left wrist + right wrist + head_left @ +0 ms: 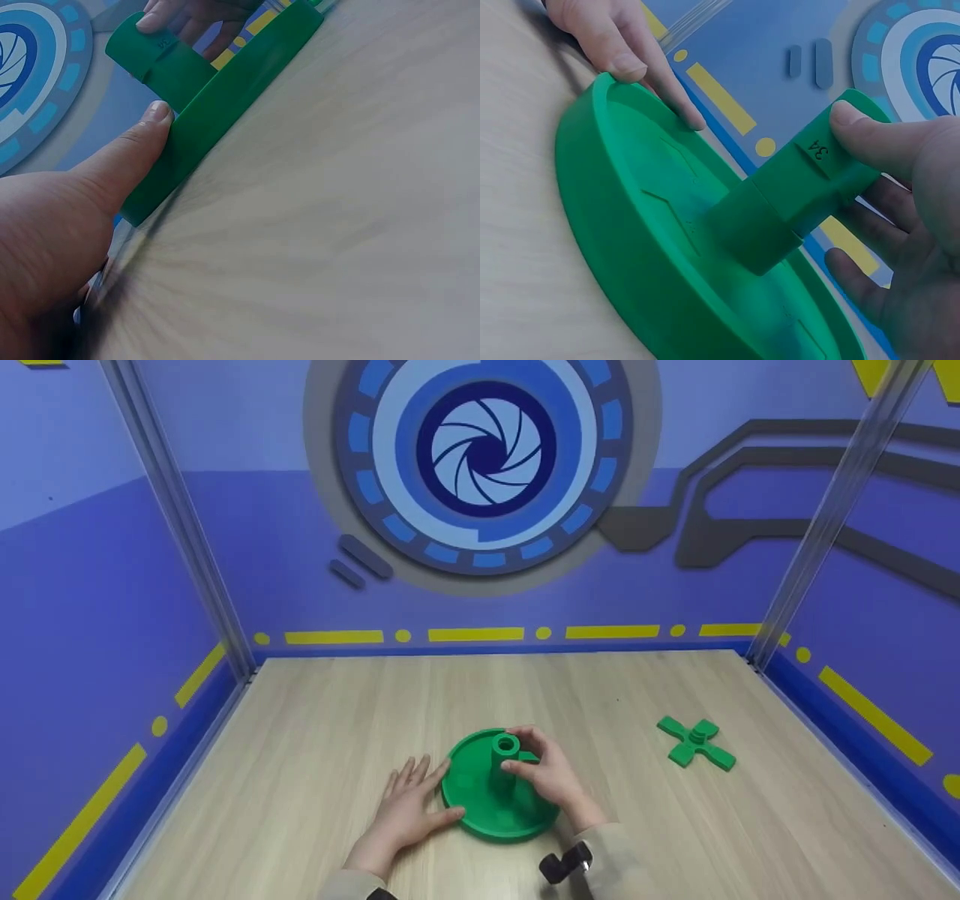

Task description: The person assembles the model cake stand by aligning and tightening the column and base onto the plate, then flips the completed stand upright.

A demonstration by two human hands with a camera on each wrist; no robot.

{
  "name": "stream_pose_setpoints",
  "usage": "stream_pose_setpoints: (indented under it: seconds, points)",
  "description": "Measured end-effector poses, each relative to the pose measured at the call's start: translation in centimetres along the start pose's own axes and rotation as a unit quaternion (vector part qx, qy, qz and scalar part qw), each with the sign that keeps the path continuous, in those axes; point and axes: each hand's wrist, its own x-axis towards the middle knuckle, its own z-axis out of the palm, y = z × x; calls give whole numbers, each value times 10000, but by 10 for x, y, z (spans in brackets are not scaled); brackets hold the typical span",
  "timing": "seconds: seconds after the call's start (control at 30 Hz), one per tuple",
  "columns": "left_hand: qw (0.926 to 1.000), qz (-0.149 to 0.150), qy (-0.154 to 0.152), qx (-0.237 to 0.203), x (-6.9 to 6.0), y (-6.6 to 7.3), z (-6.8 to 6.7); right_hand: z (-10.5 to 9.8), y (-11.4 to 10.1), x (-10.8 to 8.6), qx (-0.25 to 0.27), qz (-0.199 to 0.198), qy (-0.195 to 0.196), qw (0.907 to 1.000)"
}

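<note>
A round green dish [469, 802] with a raised rim lies on the table before me. From its middle rises a green tube [810, 172], open at the top, with "34" on its side and a seam lower down. My right hand [555, 776] grips the tube's upper part, thumb on the near side and fingers around behind. A short green projection [529, 756] sticks out of the tube toward that hand. With thumb and fingers spread and nearly straight, my left hand [405, 814] touches the left side of the dish's rim [217, 120].
To the right on the wooden table [337, 712] lies a green cross-shaped piece [697, 742] with a threaded-looking stub upward. Blue printed walls [480, 611] stand at the back and both sides, with metal posts [817, 521] in the corners.
</note>
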Motion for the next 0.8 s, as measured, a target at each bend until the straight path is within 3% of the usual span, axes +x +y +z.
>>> stream_pose_setpoints:
  seconds: [0.67, 0.8]
  points:
    - [10000, -51, -74, 28, 0, 1, 0, 16, -3, 0, 10, 141, 791, 9968]
    - [10000, -36, -49, 40, 0, 1, 0, 17, -1, 0, -136, 151, 778, 9968]
